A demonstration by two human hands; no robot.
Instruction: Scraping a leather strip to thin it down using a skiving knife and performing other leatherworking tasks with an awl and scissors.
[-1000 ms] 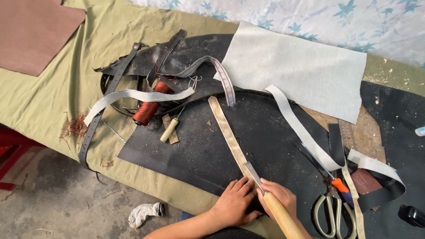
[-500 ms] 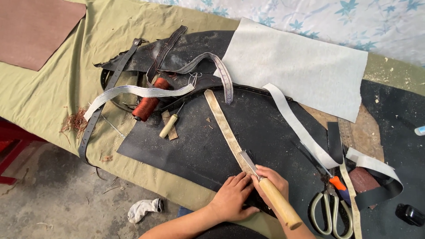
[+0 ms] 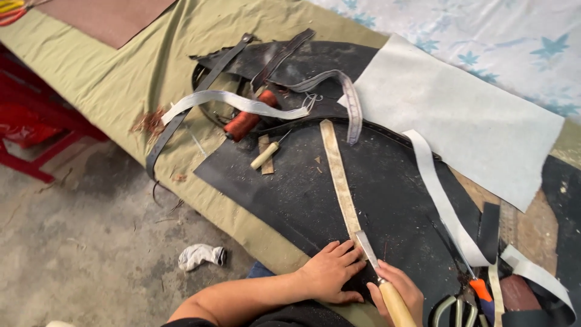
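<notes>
At the desk's near edge: right hand [image 3: 404, 289], fingers wrapped round a wooden-handled knife [image 3: 380, 284]; left hand [image 3: 331, 272], fingers flat, pressed on the tan strip [image 3: 338, 175]. Blade laid on that strip, long axis run away toward the far edge, across black leather [image 3: 387, 194].

Single head-worn camera, looking steeply down and forward over the worker's own arms, close above the left hand [image 3: 330, 274] and right hand [image 3: 400, 292] at the bottom edge, table [image 3: 127, 85] stretching away beyond them, floor [image 3: 78, 242] to their left
</notes>
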